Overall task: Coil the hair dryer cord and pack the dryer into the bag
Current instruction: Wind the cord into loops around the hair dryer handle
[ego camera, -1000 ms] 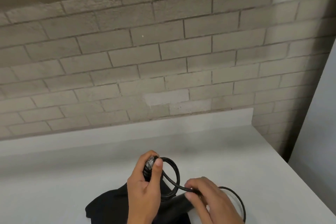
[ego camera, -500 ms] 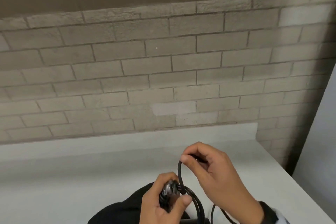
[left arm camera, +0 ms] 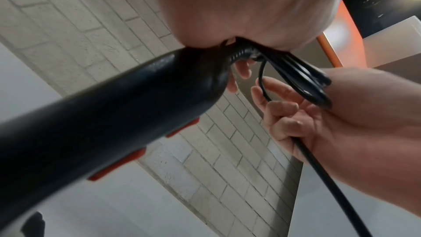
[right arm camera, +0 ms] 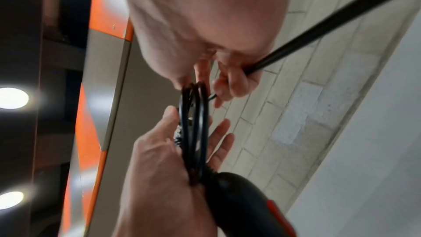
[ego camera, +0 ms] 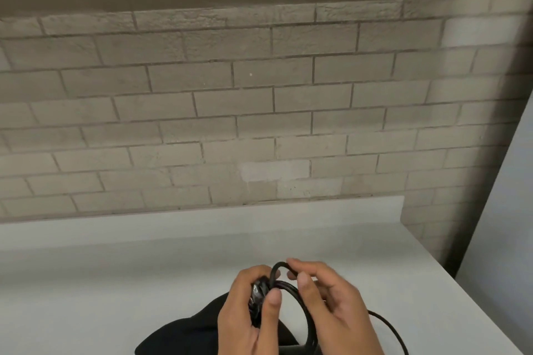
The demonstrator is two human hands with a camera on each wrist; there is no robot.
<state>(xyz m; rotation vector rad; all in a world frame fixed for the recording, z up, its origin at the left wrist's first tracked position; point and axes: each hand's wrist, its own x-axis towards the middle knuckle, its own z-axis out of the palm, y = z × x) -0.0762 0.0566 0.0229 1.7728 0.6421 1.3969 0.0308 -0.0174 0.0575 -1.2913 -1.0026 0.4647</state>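
My left hand (ego camera: 253, 305) grips the end of the black hair dryer's handle (left arm camera: 118, 114), which has red buttons, together with several loops of its black cord (ego camera: 305, 314). The thumb pins the loops against the handle end. My right hand (ego camera: 326, 291) pinches the cord at the top of a fresh loop, just right of the left hand. The loose cord (ego camera: 389, 328) trails off to the right and down over the counter. A black fabric bag (ego camera: 199, 331) lies on the white counter under both hands. In the right wrist view the coil (right arm camera: 193, 123) stands between the two hands.
The white counter (ego camera: 115, 282) runs back to a low white upstand and a pale brick wall (ego camera: 230, 124). A white panel (ego camera: 507, 210) closes the right side. Orange and grey cabinets (right arm camera: 91, 132) and ceiling lights show overhead in the wrist views.
My right hand has carried the cord up and over to the left hand, laying another loop on the coil. The head view has tilted up a little.
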